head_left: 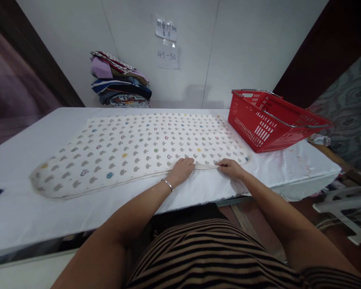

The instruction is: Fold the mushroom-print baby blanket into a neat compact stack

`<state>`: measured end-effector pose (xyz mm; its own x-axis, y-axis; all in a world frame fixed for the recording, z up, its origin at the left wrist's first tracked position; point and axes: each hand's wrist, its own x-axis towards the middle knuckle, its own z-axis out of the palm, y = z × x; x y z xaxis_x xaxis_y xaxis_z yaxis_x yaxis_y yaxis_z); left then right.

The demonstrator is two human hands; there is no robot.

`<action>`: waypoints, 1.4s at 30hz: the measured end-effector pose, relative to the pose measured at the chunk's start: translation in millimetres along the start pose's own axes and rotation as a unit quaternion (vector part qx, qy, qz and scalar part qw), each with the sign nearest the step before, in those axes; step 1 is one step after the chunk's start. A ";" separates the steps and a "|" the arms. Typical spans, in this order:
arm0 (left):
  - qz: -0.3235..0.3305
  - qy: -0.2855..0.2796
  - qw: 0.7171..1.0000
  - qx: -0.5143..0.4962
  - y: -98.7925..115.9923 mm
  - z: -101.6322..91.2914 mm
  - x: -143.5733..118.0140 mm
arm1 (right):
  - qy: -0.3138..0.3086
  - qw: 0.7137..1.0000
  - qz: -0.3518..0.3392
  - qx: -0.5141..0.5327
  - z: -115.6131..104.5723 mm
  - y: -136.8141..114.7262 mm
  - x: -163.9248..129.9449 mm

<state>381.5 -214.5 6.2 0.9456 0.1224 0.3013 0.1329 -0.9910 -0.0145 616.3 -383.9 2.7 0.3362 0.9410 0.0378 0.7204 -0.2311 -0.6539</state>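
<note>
A white cloth point(144, 140) printed with grey and coloured mushrooms lies spread over the table, its near corners rounded. Along the near edge, more than one layer shows. My left hand point(182, 170), with a bracelet at the wrist, is closed over this edge right of its middle; the thumb is hidden. A short way to the right, my right hand point(231, 167) pinches the same edge between thumb and fingers. Between the two hands, a narrow strip of the edge runs nearly straight.
A red plastic basket point(267, 120) with metal handles stands at the table's right end, close to the cloth. Folded fabrics point(120, 82) are piled at the back left by the wall. White fabric covers the table point(15, 164). A white plastic stool point(345, 208) stands at right.
</note>
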 end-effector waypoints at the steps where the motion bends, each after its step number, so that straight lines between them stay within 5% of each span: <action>1: 0.004 0.009 1.000 -0.003 1.3 -1.7 -1.1 | 0.000 1.000 0.002 0.000 0.8 0.5 0.2; 7: 0.025 0.031 0.999 -0.013 9.4 -9.3 -11.9 | 0.003 1.000 -0.010 -0.017 4.1 -1.6 -0.6; 12: -0.054 0.022 0.997 -0.049 13.9 -7.3 -13.0 | -0.005 0.998 -0.036 -0.049 2.5 -4.4 -2.7; 17: -0.067 0.019 0.996 -0.064 14.9 -3.5 -12.5 | -0.013 0.990 -0.069 -0.124 1.9 -10.4 -6.0; 25: -0.096 0.009 0.993 -0.071 16.6 -1.1 -9.6 | 0.016 0.952 -0.203 -0.227 41.4 -63.7 -0.8; 32: -0.127 -0.032 0.990 -0.061 19.2 -7.0 -12.7 | 0.006 0.971 -0.185 -0.149 78.2 -88.9 22.1; 42: -0.136 -0.017 0.989 0.052 0.9 -15.2 -51.1 | -0.014 0.991 -0.133 -0.031 73.8 -88.1 23.5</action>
<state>328.8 -222.5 5.2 0.8803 0.3868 0.2746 0.4116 -0.9106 -0.0369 515.9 -323.1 5.5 0.1131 0.9771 0.1804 0.8170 0.0119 -0.5765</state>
